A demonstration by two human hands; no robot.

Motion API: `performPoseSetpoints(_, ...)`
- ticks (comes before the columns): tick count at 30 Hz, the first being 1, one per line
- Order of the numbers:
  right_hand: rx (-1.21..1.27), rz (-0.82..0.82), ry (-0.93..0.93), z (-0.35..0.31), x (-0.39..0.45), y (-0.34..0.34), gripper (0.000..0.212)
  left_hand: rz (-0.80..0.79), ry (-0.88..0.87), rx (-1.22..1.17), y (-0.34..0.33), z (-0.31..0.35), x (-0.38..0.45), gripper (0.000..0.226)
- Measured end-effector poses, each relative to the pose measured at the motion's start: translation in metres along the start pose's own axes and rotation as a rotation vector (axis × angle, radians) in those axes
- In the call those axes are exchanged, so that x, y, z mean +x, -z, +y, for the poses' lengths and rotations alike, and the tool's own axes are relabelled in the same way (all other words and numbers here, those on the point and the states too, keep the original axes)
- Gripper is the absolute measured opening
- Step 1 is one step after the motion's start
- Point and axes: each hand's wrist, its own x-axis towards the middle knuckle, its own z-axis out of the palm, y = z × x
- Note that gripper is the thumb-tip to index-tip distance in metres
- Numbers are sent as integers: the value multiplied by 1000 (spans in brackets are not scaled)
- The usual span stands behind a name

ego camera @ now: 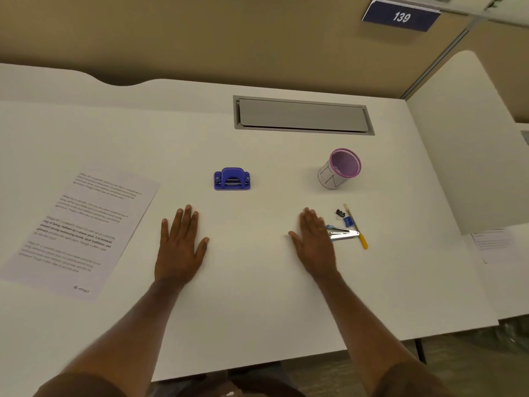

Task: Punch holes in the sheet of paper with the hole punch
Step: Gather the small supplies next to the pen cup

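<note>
1. A white desk (257, 296) is seen from above, with both bare forearms stretched forward over it.
2. The left hand (179, 247) is laid flat, palm down, with the fingers spread; nothing is held in it.
3. The right hand (313, 245) is likewise laid open and palm down, fingers close together, and nothing is gripped by it.
4. The blue hole punch (232, 179) is placed upright on the desk beyond the two hands, nearer to the left hand than the right, and is touched by neither.
5. The sheet of paper (83, 230), printed with several blocks of text, is laid flat and at a slant to the left of the left hand, apart from both the hand and the punch.
6. A purple-rimmed pen cup (339, 169) is stood beyond the right hand, to the right of the punch.
7. A small cluster of stationery is found just beside the right hand's outer edge: a metal staple remover (343, 234), a yellow-handled tool (357, 229), a small blue item (348, 222) and a black binder clip (340, 213).
8. Whether the little finger touches the staple remover cannot be told.
9. A grey cable hatch (303, 116) is set into the desk's far side.
10. A blue sign reading 139 (400, 17) is fixed to the partition above.
</note>
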Motion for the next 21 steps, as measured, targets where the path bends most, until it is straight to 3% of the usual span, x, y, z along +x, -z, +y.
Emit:
performPoseSetpoints(9,-37,-22,-135,43,-8,11,66,12,-8,-2,-1,0,1,70)
performPoseSetpoints(21,-32,-37,-89,36,0,24,62,-74,-14,44,3,-4,6,73)
